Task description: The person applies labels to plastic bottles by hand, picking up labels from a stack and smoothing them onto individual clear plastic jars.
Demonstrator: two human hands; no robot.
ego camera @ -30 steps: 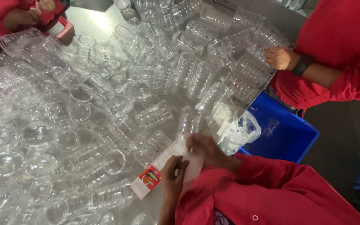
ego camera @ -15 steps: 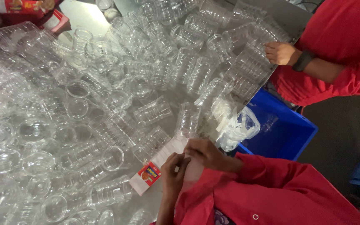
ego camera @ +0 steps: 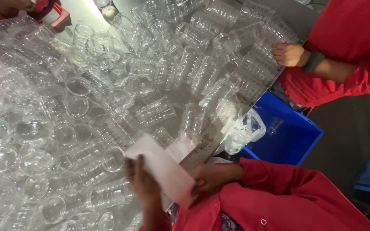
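My left hand [ego camera: 140, 179] and my right hand [ego camera: 213, 176] together hold a white sheet [ego camera: 161, 167] near the table's front edge. The left hand's fingers lie on the sheet's left side, and the right hand grips its lower right end. Only the plain white face shows. Just above the sheet lie several clear ribbed plastic cups [ego camera: 155, 112], some on their sides, some upright. Both my arms wear red sleeves.
Clear plastic cups cover the metal table [ego camera: 202, 150]. A blue crate [ego camera: 294, 130] with a crumpled clear plastic bag [ego camera: 245, 128] on its rim stands to the right. Another person's hand [ego camera: 288, 53] rests on stacked cups at top right. A third person in red is at top left.
The sheet has turned and risen in my hands; its red label end no longer shows. My hands have moved apart along it. The co-worker's hand stays on the cup stack.
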